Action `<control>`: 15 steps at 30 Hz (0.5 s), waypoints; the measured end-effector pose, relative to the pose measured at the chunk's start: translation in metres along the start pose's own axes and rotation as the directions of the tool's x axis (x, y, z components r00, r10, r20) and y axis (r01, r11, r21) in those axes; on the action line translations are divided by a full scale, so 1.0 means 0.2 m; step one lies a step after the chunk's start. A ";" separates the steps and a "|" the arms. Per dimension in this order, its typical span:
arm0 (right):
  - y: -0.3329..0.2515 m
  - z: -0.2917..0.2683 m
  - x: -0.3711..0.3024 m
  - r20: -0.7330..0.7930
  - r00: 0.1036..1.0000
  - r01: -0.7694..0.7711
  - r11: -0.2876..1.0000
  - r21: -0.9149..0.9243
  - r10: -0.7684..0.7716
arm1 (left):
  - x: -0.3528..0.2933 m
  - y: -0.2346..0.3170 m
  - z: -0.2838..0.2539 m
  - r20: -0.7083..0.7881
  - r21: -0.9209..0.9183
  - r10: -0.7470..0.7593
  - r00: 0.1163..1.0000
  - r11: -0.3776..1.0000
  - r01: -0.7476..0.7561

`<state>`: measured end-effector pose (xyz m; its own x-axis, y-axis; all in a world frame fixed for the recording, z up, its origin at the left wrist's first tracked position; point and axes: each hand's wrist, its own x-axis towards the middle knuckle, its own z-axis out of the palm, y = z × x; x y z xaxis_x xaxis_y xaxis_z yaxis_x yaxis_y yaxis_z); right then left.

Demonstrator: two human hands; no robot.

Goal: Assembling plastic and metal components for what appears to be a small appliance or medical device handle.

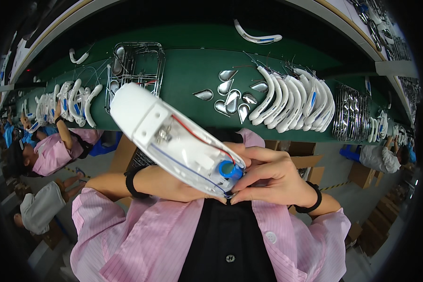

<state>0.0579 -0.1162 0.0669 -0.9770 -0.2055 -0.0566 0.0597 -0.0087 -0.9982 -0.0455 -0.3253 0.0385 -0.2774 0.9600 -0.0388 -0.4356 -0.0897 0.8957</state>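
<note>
Fingers [254, 181] of the right hand [272, 176] pinch the blue round part [229, 169] into the open white casing [174, 141], which the left hand [174, 185] grips from beneath, tilted up toward the eyes above the green workbench [188, 75]

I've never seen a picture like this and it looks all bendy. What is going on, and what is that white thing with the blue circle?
The camera sits on a person's head and looks down, and its wide lens bends straight edges. The left hand and right hand hold a white plastic shell close to the camera. Inside it are a red wire, a blue wire and a round blue part that the right fingers touch. Behind is a green table with more white curved shells, shiny teardrop pieces and a wire basket. Other people work alongside.
</note>
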 end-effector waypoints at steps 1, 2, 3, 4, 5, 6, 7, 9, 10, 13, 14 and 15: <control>0.00 0.00 0.01 -0.002 1.000 0.001 1.000 -0.004 -0.001 | 0.02 -0.01 -0.03 0.048 0.252 0.109 0.993 0.961 -0.117; 0.01 0.00 0.01 -0.016 1.000 -0.002 0.999 0.035 0.003 | 0.02 0.00 -0.06 0.109 0.284 0.070 0.992 0.954 -0.098; 0.01 -0.01 0.03 -0.030 1.000 -0.002 0.997 0.076 0.005 | 0.03 0.03 -0.08 0.166 0.320 0.026 0.986 0.944 -0.079; 0.02 -0.01 0.04 -0.041 0.999 0.008 0.997 0.082 -0.005 | 0.03 0.02 -0.08 0.167 0.324 0.026 0.986 0.943 -0.080; 0.02 -0.02 0.04 -0.043 0.999 0.013 0.997 0.081 -0.010 | 0.02 0.01 -0.07 0.079 0.191 -0.006 0.997 0.982 -0.009; 0.03 -0.02 0.04 -0.052 0.998 -0.017 0.994 0.110 0.023 | 0.02 -0.01 -0.06 -0.003 0.045 -0.052 0.999 0.998 0.052; 0.03 -0.02 0.04 -0.061 0.997 -0.046 0.989 0.139 0.055 | 0.03 -0.01 -0.07 0.002 0.047 -0.052 0.999 0.998 0.051; 0.03 -0.01 0.03 -0.023 0.993 -0.101 0.959 0.264 0.111 | 0.03 -0.02 -0.08 -0.047 -0.065 -0.085 0.995 0.995 0.082; 0.04 -0.01 0.02 -0.057 0.983 -0.146 0.925 0.352 0.176 | 0.03 -0.02 -0.08 -0.048 -0.101 -0.089 0.995 0.991 0.084; 0.09 -0.01 0.02 -0.070 0.980 -0.144 0.911 0.385 0.185 | 0.07 -0.02 -0.09 -0.013 -0.137 -0.081 0.997 0.988 0.078; 0.09 0.00 0.03 -0.087 0.973 -0.164 0.903 0.397 0.214 | 0.08 -0.01 -0.10 -0.009 -0.132 -0.080 0.997 0.988 0.079; 0.10 0.00 0.04 -0.103 0.964 -0.183 0.893 0.411 0.245 | 0.10 0.00 -0.10 -0.001 -0.137 -0.116 0.993 0.984 0.115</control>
<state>0.0517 -0.1173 0.0471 -0.9484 -0.0999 -0.3010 0.3162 -0.3722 -0.8726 -0.0690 -0.3118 0.0284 -0.2253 0.9638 -0.1429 -0.5777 -0.0140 0.8162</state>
